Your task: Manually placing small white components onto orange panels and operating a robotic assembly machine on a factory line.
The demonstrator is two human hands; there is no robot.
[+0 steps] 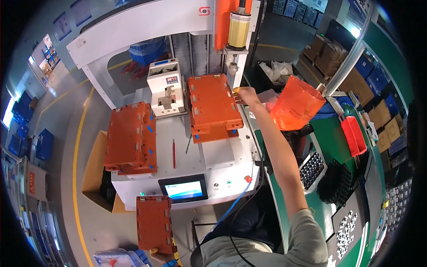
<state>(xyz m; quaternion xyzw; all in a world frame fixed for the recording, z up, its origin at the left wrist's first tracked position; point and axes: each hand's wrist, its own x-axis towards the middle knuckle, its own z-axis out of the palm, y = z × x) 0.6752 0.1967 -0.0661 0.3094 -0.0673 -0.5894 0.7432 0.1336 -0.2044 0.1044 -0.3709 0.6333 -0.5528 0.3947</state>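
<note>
Fingers of the left hand (161, 256) pinch the near end of an orange panel (154, 222) held out before a white machine (171, 129), while the right hand (246, 95) reaches to the right edge of an orange block (214, 100) on top of it; whether those fingers clamp the edge or merely rest there, one cannot tell from this view. A vertical driver (233, 66) hangs just behind that hand, and a second orange block (130, 138) sits at the machine's left. Good handling likely means a firm grip, since a panel borne at one end may dip at the other, its corner clear of the touchscreen (183, 189), and right fingertips away from the driver's tip.
</note>
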